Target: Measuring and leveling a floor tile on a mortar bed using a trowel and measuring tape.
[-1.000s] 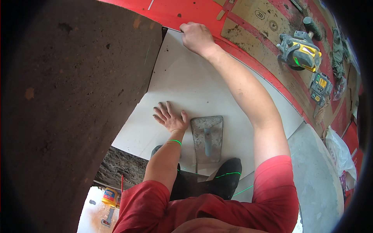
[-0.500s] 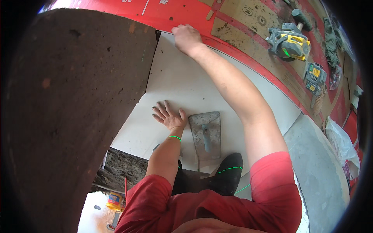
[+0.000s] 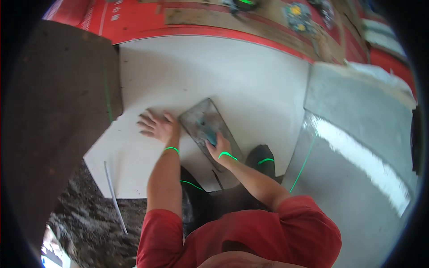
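My left hand (image 3: 160, 127) lies flat with fingers spread on a large white tile (image 3: 254, 89). Just to its right, a grey rectangular float (image 3: 192, 119) with a teal handle rests tilted at an angle on the same tile. The fingers of my right hand (image 3: 220, 146) are wrapped round the near end of that handle. Part of the handle is hidden under the fingers. My dark-clad knees show at the tile's near side.
A big dark brown surface (image 3: 58, 98) rises at the left. Rough dark mortar (image 3: 89, 219) and a thin pale strip (image 3: 115, 201) lie at the near left. Grey tiles (image 3: 362, 102) adjoin on the right. Red and brown cardboard (image 3: 201, 18) with a battery pack (image 3: 297, 18) lies beyond.
My right hand has come back from the tile's far edge and taken hold of the float's handle. The float has turned. My left hand stays flat on the tile; the view has shifted.
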The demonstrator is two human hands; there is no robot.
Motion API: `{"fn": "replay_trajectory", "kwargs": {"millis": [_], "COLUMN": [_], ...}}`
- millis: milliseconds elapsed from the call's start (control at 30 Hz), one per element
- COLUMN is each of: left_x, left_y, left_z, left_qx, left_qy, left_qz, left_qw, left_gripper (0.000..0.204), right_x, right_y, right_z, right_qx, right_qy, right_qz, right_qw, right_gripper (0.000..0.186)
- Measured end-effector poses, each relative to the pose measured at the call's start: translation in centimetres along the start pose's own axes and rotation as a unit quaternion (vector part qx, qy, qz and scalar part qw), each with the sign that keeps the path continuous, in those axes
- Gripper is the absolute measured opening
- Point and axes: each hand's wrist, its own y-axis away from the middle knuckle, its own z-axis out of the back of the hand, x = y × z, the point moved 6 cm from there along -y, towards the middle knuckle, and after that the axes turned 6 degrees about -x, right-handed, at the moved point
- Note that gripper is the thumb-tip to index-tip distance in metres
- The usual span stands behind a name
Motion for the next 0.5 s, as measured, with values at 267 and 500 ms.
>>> {"fn": "replay_trajectory", "kwargs": {"millis": [267, 500], "left_x": [0.0, -0.4], "left_y": [1.2, 7.9], "left_z": [-1.3, 1.8], "left_qx": [-0.072, -0.061], "left_qy": [-0.011, -0.020], "left_qz": [-0.032, -0.259], "left_qw": [0.997, 0.964], "left_gripper": [0.083, 0.082], "right_x": [-1.8, -17.7], "right_y": [-0.3, 8.4], "right_z": [1.9, 10.2], "right_qx": [-0.036, -0.109], "right_qy": [-0.060, -0.060], "right_qz": [0.125, -0.008], "right_qw": [0.990, 0.992], "right_gripper": [0.033, 0.039]}}
